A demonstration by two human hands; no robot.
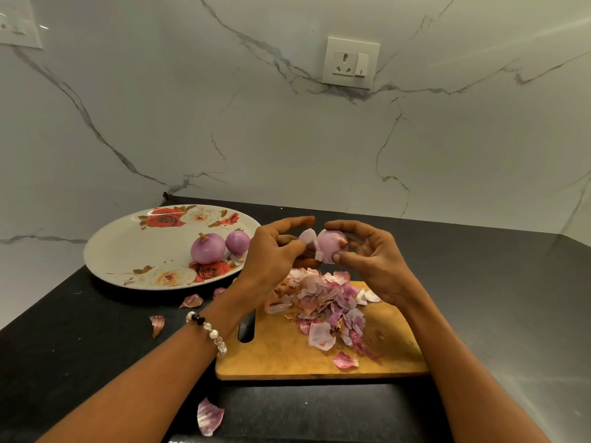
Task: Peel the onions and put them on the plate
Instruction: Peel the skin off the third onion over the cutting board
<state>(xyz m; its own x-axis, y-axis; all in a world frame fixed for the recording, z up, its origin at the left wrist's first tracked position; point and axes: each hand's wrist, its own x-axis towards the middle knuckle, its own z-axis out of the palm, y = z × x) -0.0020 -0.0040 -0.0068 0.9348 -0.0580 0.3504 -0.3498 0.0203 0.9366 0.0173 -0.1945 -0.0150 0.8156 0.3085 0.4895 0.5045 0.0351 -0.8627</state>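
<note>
My right hand (371,257) grips a pale purple onion (329,244) between thumb and fingers, above the far end of the wooden cutting board (281,350). My left hand (271,251) pinches a loose flap of onion skin (307,235) at the onion's left side. Two peeled onions lie on the white floral plate (128,247) at the left: a larger one (208,249) and a smaller one (237,242) behind it. A heap of peeled skins (323,302) covers the board under my hands.
Stray skin pieces lie on the black counter (64,330) left of the board, with another piece (209,415) near the front edge. A marble wall with a socket (350,62) stands behind. The counter's right side is a grey surface (511,298).
</note>
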